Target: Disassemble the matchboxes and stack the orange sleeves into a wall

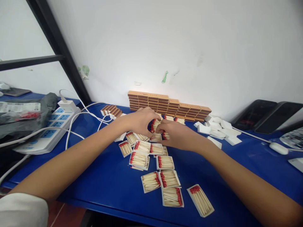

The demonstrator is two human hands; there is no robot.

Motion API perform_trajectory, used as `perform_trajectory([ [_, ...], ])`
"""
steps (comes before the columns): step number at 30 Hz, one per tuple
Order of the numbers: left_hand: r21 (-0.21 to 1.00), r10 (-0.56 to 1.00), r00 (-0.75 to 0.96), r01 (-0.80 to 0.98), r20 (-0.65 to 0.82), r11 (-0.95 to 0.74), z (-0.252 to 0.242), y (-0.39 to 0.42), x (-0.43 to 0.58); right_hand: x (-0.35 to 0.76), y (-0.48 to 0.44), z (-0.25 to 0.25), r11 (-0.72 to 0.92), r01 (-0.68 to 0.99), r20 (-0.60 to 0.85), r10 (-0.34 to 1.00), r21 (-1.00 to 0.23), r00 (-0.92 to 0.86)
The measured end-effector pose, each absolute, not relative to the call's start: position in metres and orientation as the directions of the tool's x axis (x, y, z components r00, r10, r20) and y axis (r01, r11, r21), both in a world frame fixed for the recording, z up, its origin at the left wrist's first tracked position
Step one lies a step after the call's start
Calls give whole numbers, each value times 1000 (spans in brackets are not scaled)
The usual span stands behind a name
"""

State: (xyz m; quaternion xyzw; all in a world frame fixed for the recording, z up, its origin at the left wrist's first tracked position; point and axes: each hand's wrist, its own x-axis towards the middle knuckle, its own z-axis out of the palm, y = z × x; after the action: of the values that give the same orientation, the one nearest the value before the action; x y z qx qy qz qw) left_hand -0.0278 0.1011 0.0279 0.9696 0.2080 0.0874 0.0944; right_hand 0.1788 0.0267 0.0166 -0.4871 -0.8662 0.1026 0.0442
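Both hands meet over the matches in the middle of the blue table. My left hand [144, 121] and my right hand [172, 134] curve their fingers around a bunch of red-tipped matches [154, 125] between them. Nearer to me lie several white trays filled with matches, among them one tray [165, 162] below the hands and a lone tray [200, 200] at the front right. Loose match bundles [180, 120] lie just behind my right hand. Part of the trays under the hands is hidden.
Stacked brown matchboxes [165, 104] line the wall. White empty trays [221, 129] are heaped at the right, near two dark phone-like objects [255, 115]. A power strip [50, 129] with white cables and a grey plastic bag [26, 116] are at the left. The blue table [106, 189] ends in front.
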Motion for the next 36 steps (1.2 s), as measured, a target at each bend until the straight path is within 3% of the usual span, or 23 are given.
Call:
perform_trajectory([
  [7,231,388,915,356,111,-906,28,101,-28,174,24,17,500,850,-27,860,-166,-510],
  [21,204,437,896,414,82,-887,23,102,-25,175,26,19,495,852,-29,862,-173,-506],
  [29,170,459,877,435,143,-884,13,113,-25,183,34,8,451,883,115,891,-128,-438],
  [36,195,455,880,427,134,-883,16,107,-24,178,32,8,435,894,30,900,-104,-435],
])
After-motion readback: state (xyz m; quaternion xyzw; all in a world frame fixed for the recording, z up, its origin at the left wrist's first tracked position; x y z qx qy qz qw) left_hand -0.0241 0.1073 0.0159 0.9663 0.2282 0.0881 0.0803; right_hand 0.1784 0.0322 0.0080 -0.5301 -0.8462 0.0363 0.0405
